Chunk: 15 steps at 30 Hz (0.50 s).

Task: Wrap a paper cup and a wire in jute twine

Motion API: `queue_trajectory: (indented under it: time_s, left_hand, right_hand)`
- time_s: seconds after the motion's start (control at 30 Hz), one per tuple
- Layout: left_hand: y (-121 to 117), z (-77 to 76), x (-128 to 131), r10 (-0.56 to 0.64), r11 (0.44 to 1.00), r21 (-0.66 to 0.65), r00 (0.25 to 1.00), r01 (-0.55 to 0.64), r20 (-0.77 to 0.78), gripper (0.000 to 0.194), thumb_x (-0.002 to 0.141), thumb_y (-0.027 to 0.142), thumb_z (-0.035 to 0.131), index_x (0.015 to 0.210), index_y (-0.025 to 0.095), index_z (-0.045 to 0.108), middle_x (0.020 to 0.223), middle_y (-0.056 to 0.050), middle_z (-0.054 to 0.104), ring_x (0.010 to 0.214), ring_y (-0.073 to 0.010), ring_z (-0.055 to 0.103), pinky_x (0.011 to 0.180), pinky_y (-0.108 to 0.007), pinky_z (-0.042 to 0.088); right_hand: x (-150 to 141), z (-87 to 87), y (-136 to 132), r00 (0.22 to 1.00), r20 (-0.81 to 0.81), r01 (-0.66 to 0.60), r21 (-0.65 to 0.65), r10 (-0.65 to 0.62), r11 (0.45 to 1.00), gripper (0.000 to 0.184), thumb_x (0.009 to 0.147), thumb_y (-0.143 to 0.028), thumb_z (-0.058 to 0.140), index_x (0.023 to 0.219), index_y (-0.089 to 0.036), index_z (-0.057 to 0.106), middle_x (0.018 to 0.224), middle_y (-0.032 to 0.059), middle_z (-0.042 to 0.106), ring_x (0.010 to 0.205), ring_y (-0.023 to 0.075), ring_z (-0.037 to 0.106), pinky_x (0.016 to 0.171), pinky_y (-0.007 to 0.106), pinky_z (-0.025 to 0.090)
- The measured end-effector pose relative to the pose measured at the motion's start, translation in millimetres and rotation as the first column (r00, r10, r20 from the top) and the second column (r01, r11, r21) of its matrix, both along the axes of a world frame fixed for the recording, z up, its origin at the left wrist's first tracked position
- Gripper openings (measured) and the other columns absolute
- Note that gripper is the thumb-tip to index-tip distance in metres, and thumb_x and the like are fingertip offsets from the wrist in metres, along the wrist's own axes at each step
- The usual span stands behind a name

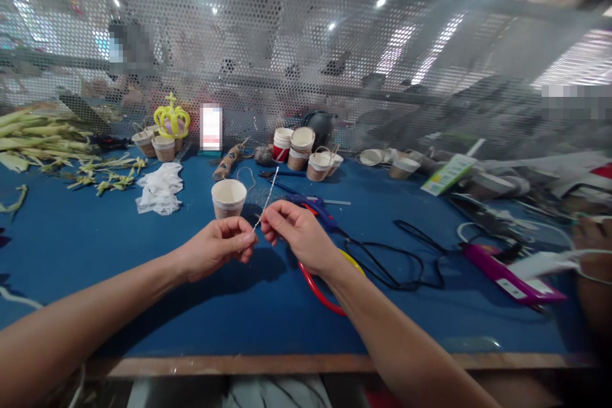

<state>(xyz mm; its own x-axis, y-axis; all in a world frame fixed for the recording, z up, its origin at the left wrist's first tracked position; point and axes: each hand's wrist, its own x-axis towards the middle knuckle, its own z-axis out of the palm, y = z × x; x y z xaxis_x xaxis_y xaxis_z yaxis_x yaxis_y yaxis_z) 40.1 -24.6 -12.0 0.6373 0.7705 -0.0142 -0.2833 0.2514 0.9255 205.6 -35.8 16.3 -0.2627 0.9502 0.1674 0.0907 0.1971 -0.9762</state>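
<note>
A thin whitish twisted cord (271, 190) slants up between my hands over the middle of the table. My left hand (224, 242) pinches its lower end between thumb and forefinger. My right hand (291, 226) grips it a little higher, fingers curled, and its upper end sticks out free. Just behind my left hand stands a paper cup (229, 197) with a brown wrapped outside and a white rim. Behind my right hand lies a blue hot glue gun (318, 209). A red and yellow ring (318, 290) is partly hidden under my right wrist.
Several wrapped cups (319, 166) stand at the back by a ball of grey twine (263, 155). White tissue (162, 188), dried husks (43, 134) and a yellow crown (172, 118) are left. A purple power strip (509, 274) and black cable (406, 268) lie right. Perforated metal screen (296, 38) borders the back.
</note>
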Motion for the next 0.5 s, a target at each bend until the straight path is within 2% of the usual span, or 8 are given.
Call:
queue_trajectory:
  time_s: [0.17, 0.27, 0.37, 0.5]
  left_hand:
    - [2.1, -1.7, -1.6, 0.007, 0.982, 0.186, 0.989, 0.02, -0.146, 0.025, 0.07, 0.035, 0.062, 0.071, 0.011, 0.052, 0.057, 0.002, 0.053, 0.053, -0.0067, 0.047, 0.056, -0.021, 0.037]
    - [1.5, -1.7, -0.9, 0.066, 0.951, 0.309, 0.974, 0.004, -0.215, 0.022, 0.074, 0.033, 0.058, 0.076, 0.012, 0.052, 0.059, 0.002, 0.054, 0.054, -0.0078, 0.048, 0.057, -0.022, 0.039]
    - [-1.2, -1.0, 0.0, 0.164, 0.891, 0.454, 0.945, -0.02, -0.282, 0.017, 0.076, 0.029, 0.054, 0.078, 0.013, 0.051, 0.061, 0.001, 0.054, 0.056, -0.0089, 0.049, 0.057, -0.022, 0.038]
    - [-6.2, 2.2, -0.2, 0.303, 0.777, 0.63, 0.875, 0.003, -0.378, 0.015, 0.079, 0.027, 0.049, 0.075, 0.014, 0.053, 0.061, 0.001, 0.055, 0.057, -0.0097, 0.049, 0.056, -0.021, 0.037]
  right_hand:
    - [-0.4, 0.7, 0.0, 0.998, 0.059, -0.005, 0.003, 0.004, 1.0, 0.018, 0.076, -0.033, 0.054, 0.072, -0.015, 0.053, 0.063, -0.0011, 0.055, 0.054, 0.0083, 0.052, 0.052, 0.022, 0.042]
    - [-1.7, -1.1, -0.3, 0.997, 0.079, -0.015, 0.016, 0.014, 1.0, 0.019, 0.076, -0.033, 0.054, 0.07, -0.016, 0.05, 0.062, -0.0011, 0.055, 0.055, 0.0091, 0.052, 0.053, 0.022, 0.042]
    - [-3.2, -3.5, -0.7, 0.994, 0.11, -0.013, 0.053, 0.007, 0.999, 0.019, 0.077, -0.033, 0.053, 0.068, -0.016, 0.05, 0.06, -0.0022, 0.053, 0.054, 0.0085, 0.05, 0.053, 0.022, 0.042]
    - [-4.8, -4.8, -1.8, 0.986, 0.164, -0.005, 0.106, -0.013, 0.994, 0.021, 0.078, -0.033, 0.051, 0.065, -0.017, 0.048, 0.057, -0.0037, 0.048, 0.051, 0.008, 0.045, 0.051, 0.022, 0.039]
